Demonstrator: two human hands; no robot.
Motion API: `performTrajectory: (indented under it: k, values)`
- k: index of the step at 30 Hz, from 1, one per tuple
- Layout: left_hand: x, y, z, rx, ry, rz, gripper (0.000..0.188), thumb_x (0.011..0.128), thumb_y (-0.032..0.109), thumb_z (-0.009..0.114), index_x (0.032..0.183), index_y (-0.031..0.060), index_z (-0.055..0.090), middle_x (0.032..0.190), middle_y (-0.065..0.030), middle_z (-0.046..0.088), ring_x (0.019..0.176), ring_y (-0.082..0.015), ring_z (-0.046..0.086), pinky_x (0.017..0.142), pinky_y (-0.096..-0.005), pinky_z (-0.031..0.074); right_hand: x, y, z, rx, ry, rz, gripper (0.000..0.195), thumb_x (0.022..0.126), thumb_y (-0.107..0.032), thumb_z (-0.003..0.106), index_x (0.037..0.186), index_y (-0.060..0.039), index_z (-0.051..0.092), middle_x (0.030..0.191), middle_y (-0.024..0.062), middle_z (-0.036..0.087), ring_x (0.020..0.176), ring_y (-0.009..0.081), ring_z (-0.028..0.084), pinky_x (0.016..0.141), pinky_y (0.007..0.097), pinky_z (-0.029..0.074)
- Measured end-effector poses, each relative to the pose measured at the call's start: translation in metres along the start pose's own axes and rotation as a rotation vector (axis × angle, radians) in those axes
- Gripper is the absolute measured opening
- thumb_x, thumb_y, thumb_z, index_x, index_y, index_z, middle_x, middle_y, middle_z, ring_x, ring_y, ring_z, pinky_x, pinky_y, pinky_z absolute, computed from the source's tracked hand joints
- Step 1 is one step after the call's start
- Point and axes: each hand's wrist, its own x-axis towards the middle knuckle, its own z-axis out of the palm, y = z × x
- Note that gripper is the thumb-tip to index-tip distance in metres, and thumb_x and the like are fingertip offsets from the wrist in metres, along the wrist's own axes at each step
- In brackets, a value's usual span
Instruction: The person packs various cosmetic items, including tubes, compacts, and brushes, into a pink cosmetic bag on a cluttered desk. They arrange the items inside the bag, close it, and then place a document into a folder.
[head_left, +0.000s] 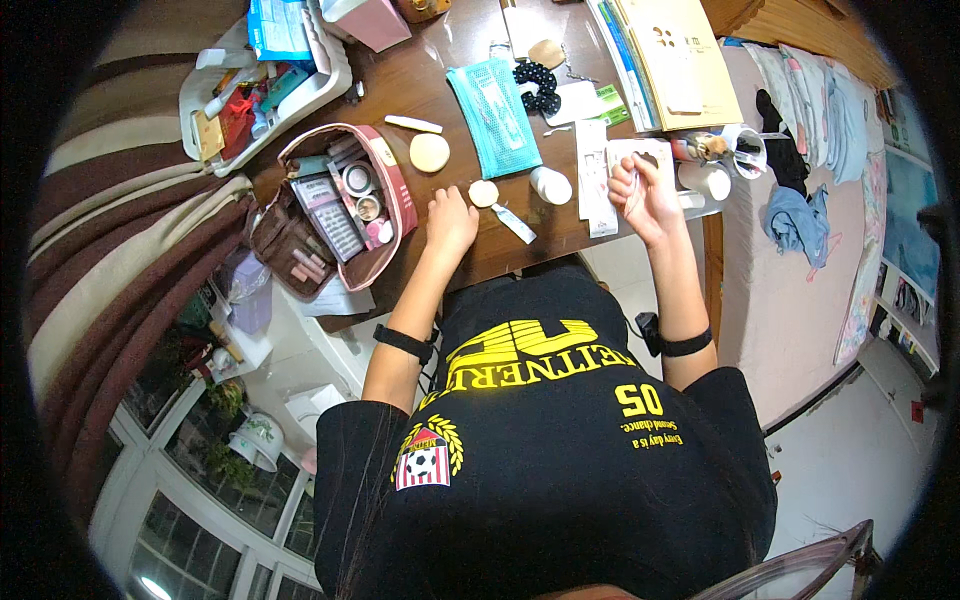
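My left hand (452, 219) rests on the brown desk (525, 259), palm down with loosely bent fingers and nothing visible in them. It lies between an open pink cosmetic bag (405, 202) and a small round cream puff (484, 193). A small white tube (514, 224) lies just beside that puff. Farther back are a larger round puff (429, 153) and a white stick (413, 124). My right hand (643, 196) is raised with curled fingers near a white paper packet (598, 180); whether it pinches something small is unclear. A white bottle (551, 186) stands between the hands.
A teal mesh zip pouch (496, 120) and a black dotted scrunchie (535, 88) lie farther back. At right are stacked books and folders (675, 60), a brush cup (748, 150) and a white jar (709, 180). A white basket (330, 88) holds mixed items at left.
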Motion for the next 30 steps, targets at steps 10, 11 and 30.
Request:
performTrajectory:
  k: [10, 11, 30]
  values:
    - [0.059, 0.053, -0.018, 0.092, 0.273, 0.703, 0.047, 0.075, 0.001, 0.061, 0.121, 0.0118, 0.056, 0.128, -0.0151, 0.048, 0.12, -0.0339, 0.044, 0.099, -0.0464, 0.038, -0.002, 0.041, -0.077, -0.057, 0.018, 0.019, 0.044, 0.096, -0.027, 0.044, 0.056, -0.0172, 0.03, 0.045, -0.0066, 0.022, 0.034, 0.0064, 0.019, 0.033, 0.0227, 0.016]
    - [0.069, 0.059, -0.017, 0.15, 0.248, 0.779, 0.047, 0.075, 0.001, 0.061, 0.12, 0.0136, 0.056, 0.13, -0.013, 0.047, 0.122, -0.0331, 0.043, 0.099, -0.0469, 0.037, -0.001, 0.044, -0.084, -0.088, 0.052, 0.015, 0.042, 0.096, -0.026, 0.044, 0.057, -0.0166, 0.031, 0.045, -0.0067, 0.023, 0.035, 0.0062, 0.019, 0.033, 0.0228, 0.016]
    - [0.103, 0.079, -0.007, 0.355, 0.05, 0.633, 0.014, 0.084, 0.015, 0.053, 0.093, 0.0105, 0.063, 0.098, -0.0074, 0.062, 0.102, -0.0285, 0.055, 0.096, -0.0519, 0.035, 0.055, 0.113, -0.084, -1.664, 0.432, -0.57, 0.031, 0.082, -0.03, 0.064, 0.099, -0.0043, 0.057, 0.073, 0.0208, 0.065, 0.069, 0.0385, 0.065, 0.061, 0.047, 0.052]
